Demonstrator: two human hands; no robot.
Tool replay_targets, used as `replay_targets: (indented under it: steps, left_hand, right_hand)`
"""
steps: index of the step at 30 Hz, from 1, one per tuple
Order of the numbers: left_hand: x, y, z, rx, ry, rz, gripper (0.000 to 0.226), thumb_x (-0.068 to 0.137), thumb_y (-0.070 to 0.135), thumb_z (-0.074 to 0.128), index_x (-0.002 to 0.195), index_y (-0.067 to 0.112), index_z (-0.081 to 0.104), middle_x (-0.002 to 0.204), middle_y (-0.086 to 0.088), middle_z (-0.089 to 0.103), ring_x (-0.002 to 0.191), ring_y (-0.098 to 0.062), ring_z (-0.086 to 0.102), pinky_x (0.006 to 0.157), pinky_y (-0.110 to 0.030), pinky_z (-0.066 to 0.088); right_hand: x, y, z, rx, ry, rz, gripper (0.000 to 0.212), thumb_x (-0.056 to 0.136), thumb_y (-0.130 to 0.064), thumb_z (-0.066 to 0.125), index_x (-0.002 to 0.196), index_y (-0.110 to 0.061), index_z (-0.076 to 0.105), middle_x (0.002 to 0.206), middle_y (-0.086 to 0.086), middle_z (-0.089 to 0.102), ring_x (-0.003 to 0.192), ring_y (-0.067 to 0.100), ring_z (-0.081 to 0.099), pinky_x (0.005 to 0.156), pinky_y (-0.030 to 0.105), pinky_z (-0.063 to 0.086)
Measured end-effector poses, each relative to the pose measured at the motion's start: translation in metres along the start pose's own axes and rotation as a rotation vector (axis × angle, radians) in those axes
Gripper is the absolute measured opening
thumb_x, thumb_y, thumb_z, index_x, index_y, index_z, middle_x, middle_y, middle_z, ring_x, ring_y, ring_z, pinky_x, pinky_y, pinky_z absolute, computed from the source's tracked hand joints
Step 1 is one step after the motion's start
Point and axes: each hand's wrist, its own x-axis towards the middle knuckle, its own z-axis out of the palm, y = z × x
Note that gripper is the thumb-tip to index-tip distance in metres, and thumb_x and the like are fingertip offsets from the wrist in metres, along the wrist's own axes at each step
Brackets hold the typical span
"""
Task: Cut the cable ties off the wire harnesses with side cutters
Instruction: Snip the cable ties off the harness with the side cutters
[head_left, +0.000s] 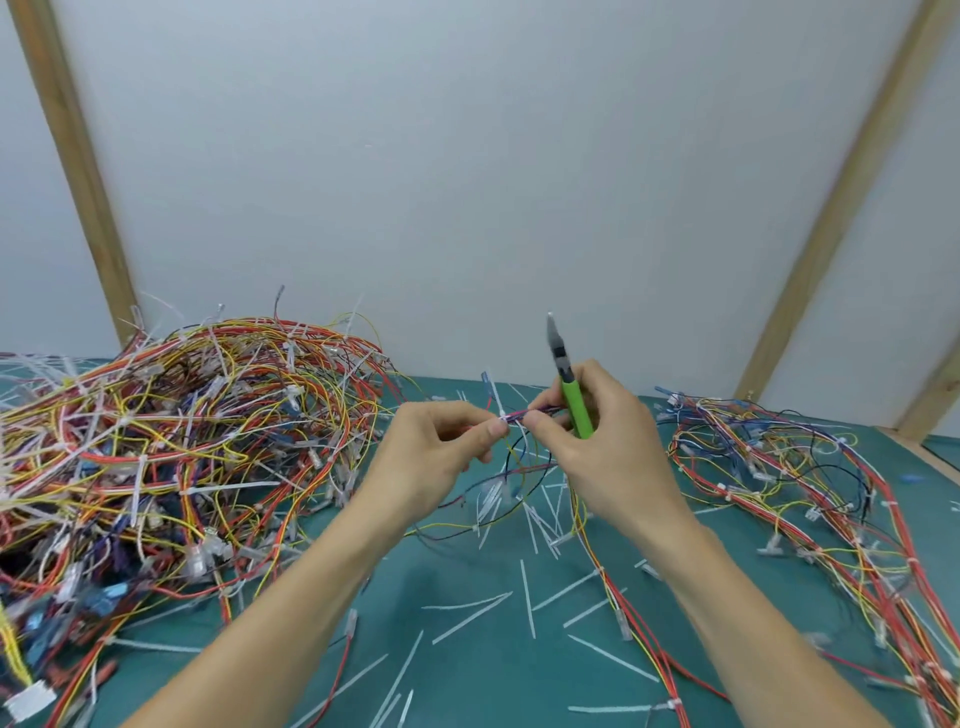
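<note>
Pinching the thin multicoloured wire harness (519, 417) taut above the teal mat (493, 665) between your left hand (441, 457) and right hand (608, 457), which also grips the green-handled side cutters (569, 384) nose-up, find its white cable tie before tipping the blades down.

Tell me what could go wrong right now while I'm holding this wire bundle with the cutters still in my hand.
1. The side cutters point up in the right hand while its fingers also pinch the wire bundle; the tool could slip or nick a wire.
2. The left hand pinches close by, so its fingers could get poked.
3. Cut cable ties litter the green mat and may snag dangling wires.
</note>
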Motion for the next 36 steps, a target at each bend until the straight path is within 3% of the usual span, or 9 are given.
replay_targets:
  steps: [2,5,8,12,16,27,36]
  left_hand:
    - [0.002,-0.003,-0.003,0.091,0.048,0.082,0.009,0.091,0.025,0.074,0.084,0.021,0.077,0.063,0.008,0.065,0.058,-0.005,0.050,0.056,-0.021,0.038]
    - [0.000,-0.004,-0.005,0.380,0.124,0.290,0.003,0.090,0.027,0.075,0.087,0.027,0.075,0.076,0.013,0.068,0.073,-0.002,0.056,0.073,-0.030,0.043]
    - [-0.004,-0.004,-0.002,0.529,0.149,0.442,0.004,0.090,0.027,0.075,0.089,0.030,0.072,0.083,0.016,0.066,0.082,-0.008,0.054,0.084,-0.040,0.039]
    - [-0.004,-0.009,-0.001,0.602,0.162,0.518,0.005,0.090,0.027,0.074,0.087,0.028,0.070,0.080,0.018,0.063,0.080,-0.010,0.050,0.085,-0.034,0.031]
    - [-0.004,-0.011,-0.001,0.664,0.150,0.544,0.007,0.089,0.027,0.075,0.087,0.028,0.069,0.079,0.017,0.062,0.079,-0.012,0.050,0.084,-0.031,0.029]
    - [-0.003,-0.016,0.001,0.694,0.143,0.562,0.008,0.089,0.029,0.075,0.085,0.026,0.069,0.077,0.017,0.060,0.077,-0.012,0.046,0.084,-0.030,0.030]
    - [-0.002,-0.015,0.000,0.662,0.110,0.558,0.010,0.087,0.035,0.074,0.084,0.026,0.070,0.076,0.015,0.064,0.077,-0.011,0.045,0.084,-0.028,0.030]
  right_hand:
    - [0.004,-0.004,-0.011,-0.084,-0.091,0.003,0.019,0.085,-0.039,0.082,0.086,-0.026,0.067,0.076,-0.013,0.071,0.068,0.007,0.066,0.068,0.027,0.053]
    - [0.010,-0.009,-0.038,-0.264,-0.280,-0.011,0.021,0.079,-0.054,0.082,0.083,-0.037,0.070,0.079,-0.015,0.069,0.072,-0.003,0.062,0.065,0.014,0.042]
    - [0.013,-0.011,-0.062,-0.508,-0.339,-0.027,0.027,0.072,-0.064,0.080,0.089,-0.046,0.069,0.098,-0.016,0.065,0.094,0.002,0.062,0.081,0.026,0.047]
    - [0.013,-0.011,-0.073,-0.600,-0.368,-0.021,0.037,0.073,-0.058,0.083,0.104,-0.040,0.077,0.101,-0.015,0.064,0.097,0.011,0.062,0.089,0.041,0.051]
    - [0.012,-0.011,-0.070,-0.570,-0.397,-0.038,0.037,0.072,-0.054,0.085,0.106,-0.042,0.077,0.100,-0.020,0.062,0.092,0.003,0.062,0.085,0.039,0.052]
    - [0.013,-0.004,-0.058,-0.570,-0.407,-0.086,0.028,0.078,-0.047,0.084,0.104,-0.040,0.078,0.098,-0.016,0.062,0.092,0.010,0.063,0.087,0.042,0.053]
    - [0.013,0.000,-0.059,-0.559,-0.353,-0.120,0.020,0.079,-0.036,0.084,0.098,-0.041,0.080,0.092,-0.017,0.065,0.085,0.012,0.060,0.080,0.040,0.052]
